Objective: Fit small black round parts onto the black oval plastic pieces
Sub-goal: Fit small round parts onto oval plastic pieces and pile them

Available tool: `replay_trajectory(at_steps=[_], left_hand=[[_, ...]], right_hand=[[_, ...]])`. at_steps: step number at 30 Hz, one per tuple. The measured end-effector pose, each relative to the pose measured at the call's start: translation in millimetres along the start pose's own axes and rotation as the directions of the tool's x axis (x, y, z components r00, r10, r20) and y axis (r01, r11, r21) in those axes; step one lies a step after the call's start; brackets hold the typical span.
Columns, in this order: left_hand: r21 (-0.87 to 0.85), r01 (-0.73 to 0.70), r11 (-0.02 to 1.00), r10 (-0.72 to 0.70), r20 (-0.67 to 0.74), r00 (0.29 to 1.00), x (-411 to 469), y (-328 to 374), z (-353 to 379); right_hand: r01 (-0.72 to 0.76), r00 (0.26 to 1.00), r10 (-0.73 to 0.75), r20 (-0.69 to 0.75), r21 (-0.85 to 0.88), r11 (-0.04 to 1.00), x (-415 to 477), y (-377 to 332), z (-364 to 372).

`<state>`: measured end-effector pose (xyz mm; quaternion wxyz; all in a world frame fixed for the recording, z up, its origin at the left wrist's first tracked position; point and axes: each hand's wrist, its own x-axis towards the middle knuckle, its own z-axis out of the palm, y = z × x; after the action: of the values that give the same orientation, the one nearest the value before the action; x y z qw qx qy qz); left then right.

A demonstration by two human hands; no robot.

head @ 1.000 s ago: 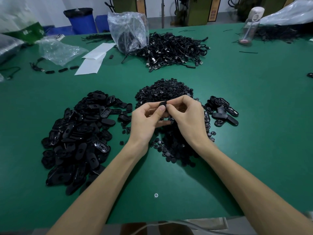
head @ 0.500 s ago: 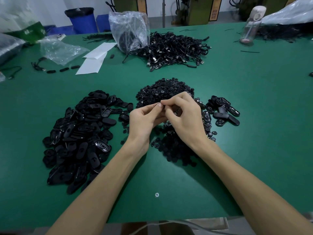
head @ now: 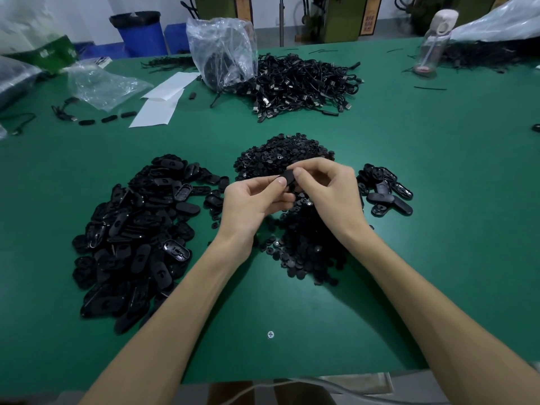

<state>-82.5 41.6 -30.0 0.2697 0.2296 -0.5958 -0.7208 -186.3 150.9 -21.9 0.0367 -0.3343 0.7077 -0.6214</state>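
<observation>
Green worktable, assembly bench. Item in hand: one oval piece, held just above the heap of round parts. The left hand pinches it between thumb and curled fingers. The right hand, fingers curled, pinches its upper end. Whether a round part sits under the fingertips is hidden. Orientation: long axis appears to run hand to hand, tilted up toward the right, mostly covered. Handling: steady with the left, seat the part square over its socket, press evenly until flush. Adjacent: pile of ovals to the left, small group of ovals to the right. Beyond: cables, plastic bag.
</observation>
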Motion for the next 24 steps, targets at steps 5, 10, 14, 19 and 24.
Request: replay_trajectory(at_steps=[5, 10, 14, 19, 24], left_hand=[[0.097, -0.016, 0.995, 0.012, 0.040, 0.999, 0.2, 2.1, -2.7], [0.071, 0.026, 0.997, -0.030, 0.061, 0.998, 1.1, 2.8, -3.3], [0.027, 0.059, 0.998, -0.060, 0.054, 0.997, 1.6, 2.4, -1.9], [0.000, 0.102, 0.995, -0.102, 0.046, 0.994, 2.0, 4.2, -0.8], [-0.029, 0.140, 0.990, -0.138, 0.050, 0.989, 3.9, 6.9, -5.4]], right_hand=[[0.005, 1.000, -0.005, 0.002, -0.032, 0.999, -0.6, 1.8, -0.4], [-0.002, 1.000, 0.004, 0.022, -0.063, 0.998, -2.3, -0.1, -0.7], [0.026, 0.999, -0.022, 0.028, -0.125, 0.992, -6.2, -1.0, 3.4], [0.082, 0.997, -0.078, 0.026, -0.186, 0.979, -8.7, -1.3, 9.2], [0.158, 0.987, -0.148, 0.059, -0.251, 0.955, -8.5, -2.7, 8.3]])
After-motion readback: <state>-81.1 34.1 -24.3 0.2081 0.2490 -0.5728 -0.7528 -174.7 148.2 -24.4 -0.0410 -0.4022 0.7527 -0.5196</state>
